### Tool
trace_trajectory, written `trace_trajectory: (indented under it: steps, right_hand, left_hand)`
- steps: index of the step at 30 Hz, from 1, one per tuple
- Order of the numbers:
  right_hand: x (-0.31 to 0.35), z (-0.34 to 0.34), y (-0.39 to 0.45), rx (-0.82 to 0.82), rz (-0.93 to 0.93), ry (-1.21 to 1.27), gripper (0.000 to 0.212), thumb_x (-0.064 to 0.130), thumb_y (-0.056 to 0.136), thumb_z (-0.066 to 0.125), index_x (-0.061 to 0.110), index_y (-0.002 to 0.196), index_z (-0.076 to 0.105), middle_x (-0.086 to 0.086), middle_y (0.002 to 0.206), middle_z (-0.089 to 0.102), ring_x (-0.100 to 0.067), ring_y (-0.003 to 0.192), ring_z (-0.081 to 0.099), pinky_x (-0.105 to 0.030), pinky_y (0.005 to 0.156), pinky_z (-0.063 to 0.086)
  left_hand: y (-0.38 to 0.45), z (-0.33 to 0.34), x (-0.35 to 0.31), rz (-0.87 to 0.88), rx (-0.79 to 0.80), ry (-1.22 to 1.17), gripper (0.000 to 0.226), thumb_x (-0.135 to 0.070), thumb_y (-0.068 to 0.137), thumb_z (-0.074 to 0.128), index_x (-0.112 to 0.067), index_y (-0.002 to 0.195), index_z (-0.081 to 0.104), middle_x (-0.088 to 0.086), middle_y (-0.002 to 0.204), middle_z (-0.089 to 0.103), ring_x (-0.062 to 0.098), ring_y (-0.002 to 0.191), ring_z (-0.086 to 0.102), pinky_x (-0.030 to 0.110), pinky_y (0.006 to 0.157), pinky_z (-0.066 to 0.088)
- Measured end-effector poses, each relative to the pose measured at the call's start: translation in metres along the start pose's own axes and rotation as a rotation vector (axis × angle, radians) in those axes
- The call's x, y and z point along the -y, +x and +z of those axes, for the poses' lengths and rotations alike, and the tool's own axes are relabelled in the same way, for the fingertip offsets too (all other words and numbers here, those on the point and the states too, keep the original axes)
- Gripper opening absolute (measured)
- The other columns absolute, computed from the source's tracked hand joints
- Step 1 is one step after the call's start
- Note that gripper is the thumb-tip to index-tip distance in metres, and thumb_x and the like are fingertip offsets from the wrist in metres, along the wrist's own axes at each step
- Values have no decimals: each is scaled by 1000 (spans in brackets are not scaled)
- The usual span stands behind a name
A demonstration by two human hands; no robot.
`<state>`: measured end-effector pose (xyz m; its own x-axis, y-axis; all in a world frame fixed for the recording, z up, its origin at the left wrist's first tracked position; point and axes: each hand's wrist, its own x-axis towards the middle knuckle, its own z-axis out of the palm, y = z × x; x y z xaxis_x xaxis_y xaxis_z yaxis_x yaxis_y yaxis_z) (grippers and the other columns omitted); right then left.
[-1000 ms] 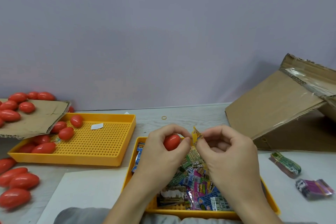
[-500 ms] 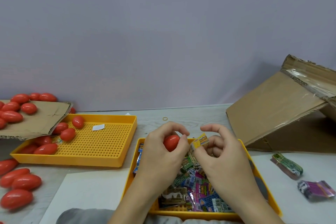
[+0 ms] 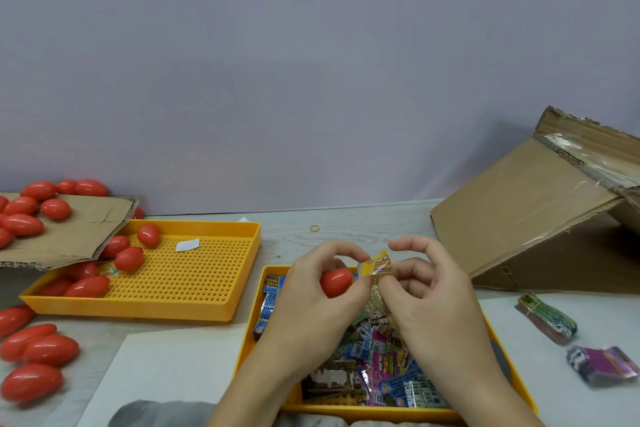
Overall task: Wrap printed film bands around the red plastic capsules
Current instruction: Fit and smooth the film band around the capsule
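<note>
Loose film bands (image 3: 381, 357) fill the tabletop's front-edge tray (image 3: 512, 388); above, left hand (image 3: 311, 308) grips a red capsule (image 3: 336, 282), right hand (image 3: 433, 302) pinches a yellow band (image 3: 375, 266) (touching it).

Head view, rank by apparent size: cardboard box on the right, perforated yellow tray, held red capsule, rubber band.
1. cardboard box
2. perforated yellow tray, possibly comparable: the box is cut off at the frame edge
3. red capsule
4. rubber band

Left hand (image 3: 311, 302) grips a red oval plastic capsule (image 3: 335, 282); right hand (image 3: 429, 291) pinches a yellow printed film band (image 3: 375, 266) just beside it. Both over a yellow plastic tray (image 3: 509, 378) of colourful printed bands on the grey desk (image 3: 363, 222).
</note>
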<state>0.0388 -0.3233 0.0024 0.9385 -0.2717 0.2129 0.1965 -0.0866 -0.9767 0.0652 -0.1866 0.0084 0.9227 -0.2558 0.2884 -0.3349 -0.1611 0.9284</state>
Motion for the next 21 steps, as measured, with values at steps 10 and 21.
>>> trace_trajectory:
  steps: [10, 21]
  right_hand:
    - [-1, 2, -2, 119, 13, -25, 20, 9, 82, 67, 27, 91, 66, -3, 78, 71, -18, 70, 67, -19, 57, 52]
    - [3, -6, 1, 397, 171, 194, 11, 31, 70, 65, 23, 74, 71, 5, 63, 56, -9, 56, 47, -25, 49, 36]
  left_hand:
    - [1, 3, 3, -19, -17, -6, 22, -12, 90, 64, -34, 87, 61, -1, 65, 56, 8, 50, 44, 22, 50, 42]
    - [1, 2, 3, -11, -24, -31, 11, -28, 77, 64, -33, 86, 63, 2, 77, 64, 6, 55, 53, 23, 55, 48]
